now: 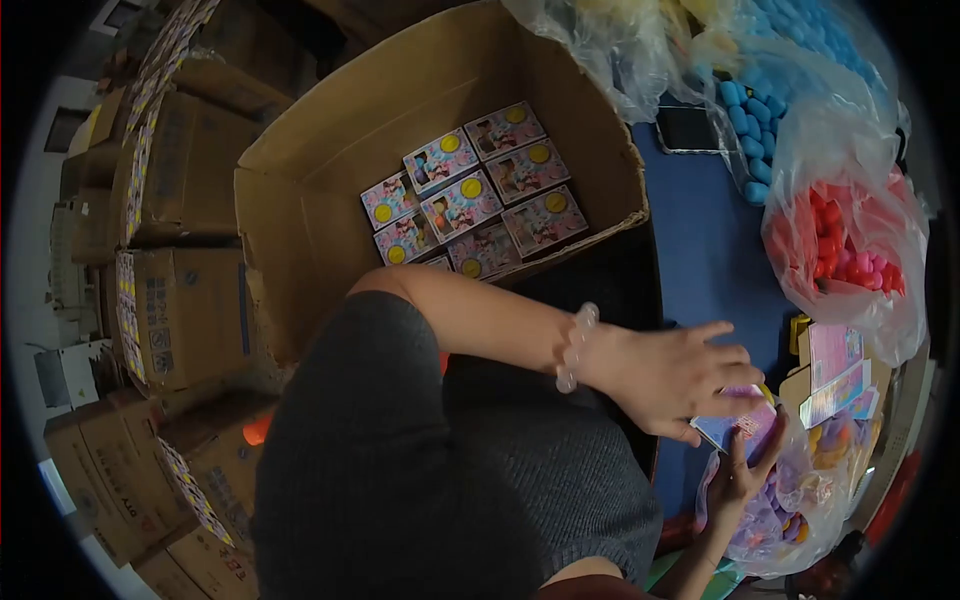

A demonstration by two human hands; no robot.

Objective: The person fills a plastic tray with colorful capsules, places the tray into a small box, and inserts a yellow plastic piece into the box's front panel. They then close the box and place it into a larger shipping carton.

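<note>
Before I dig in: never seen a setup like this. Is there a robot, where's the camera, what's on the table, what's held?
No robot: these are a person's two bare hands. The single picture comes from a camera on their head, looking forward and down, so their grey sleeve fills the lower middle.

The left hand, with the bracelet, lies partly over a pink pack; whether it grips is unclear. The right hand holds the pack, thumb on its face.

On the blue table are a dark flat device, bags of blue pieces and red pieces, and an opened box. To the left, a carton holds printed boxes.
</note>
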